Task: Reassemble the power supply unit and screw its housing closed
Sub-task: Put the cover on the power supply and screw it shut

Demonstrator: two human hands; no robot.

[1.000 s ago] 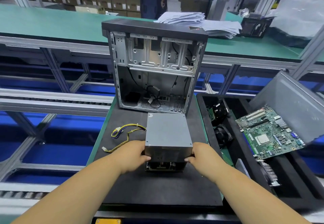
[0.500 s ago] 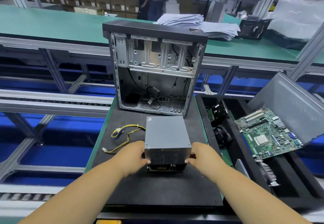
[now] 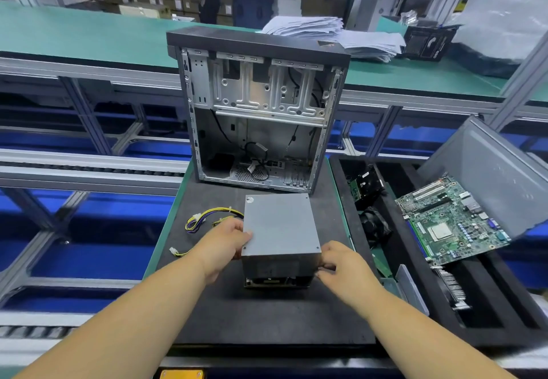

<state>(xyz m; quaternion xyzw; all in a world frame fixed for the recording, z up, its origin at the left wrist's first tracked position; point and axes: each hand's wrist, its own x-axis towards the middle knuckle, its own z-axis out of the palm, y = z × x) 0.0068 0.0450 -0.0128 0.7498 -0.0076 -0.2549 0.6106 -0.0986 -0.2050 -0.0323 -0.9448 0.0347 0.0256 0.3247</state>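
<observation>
Left hand point(image 3: 226, 243) and right hand point(image 3: 341, 264) grip the grey power supply point(image 3: 280, 227) on the mat point(image 3: 267, 316).

Head view — close, looking forward and down.

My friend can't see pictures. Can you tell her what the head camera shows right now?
Two hands hold a grey metal power supply box on a black mat: the left hand grips its left side, the right hand its front right corner. Behind it stands an open, empty computer case; yellow wires lie to the left, a green circuit board to the right.
</observation>
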